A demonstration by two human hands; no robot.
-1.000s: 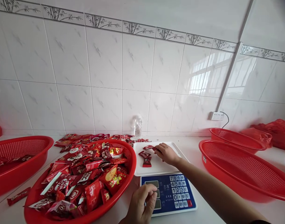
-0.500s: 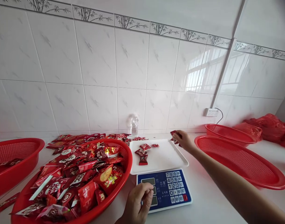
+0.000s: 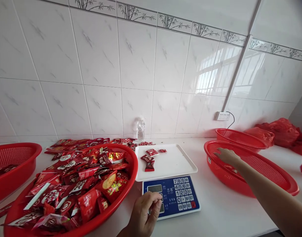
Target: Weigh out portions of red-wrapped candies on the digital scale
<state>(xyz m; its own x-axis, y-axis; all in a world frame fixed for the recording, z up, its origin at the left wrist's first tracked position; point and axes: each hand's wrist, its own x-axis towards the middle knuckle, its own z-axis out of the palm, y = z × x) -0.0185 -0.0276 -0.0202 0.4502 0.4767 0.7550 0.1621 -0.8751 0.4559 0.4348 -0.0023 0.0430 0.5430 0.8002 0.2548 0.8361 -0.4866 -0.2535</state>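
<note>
Red, glossy packets [image 3: 90, 200] are filling the near basket [image 3: 134, 168], showing white lettering and gold patches. Beside it, the left hand [image 3: 144, 212] is curling narrow, thumb close to forefinger, at a blue-faced scale [image 3: 171, 195]. Four smaller, dark-red packets [image 3: 149, 166] are lying on the white tray [image 3: 174, 161] beyond. Farther right, the right hand [image 3: 227, 156] is hovering over another basket [image 3: 263, 166], fingers stretching out above red-and-white pieces [image 3: 232, 169].

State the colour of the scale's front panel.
The front panel is blue, with white keys and one red key; the head view shows it best.
</note>
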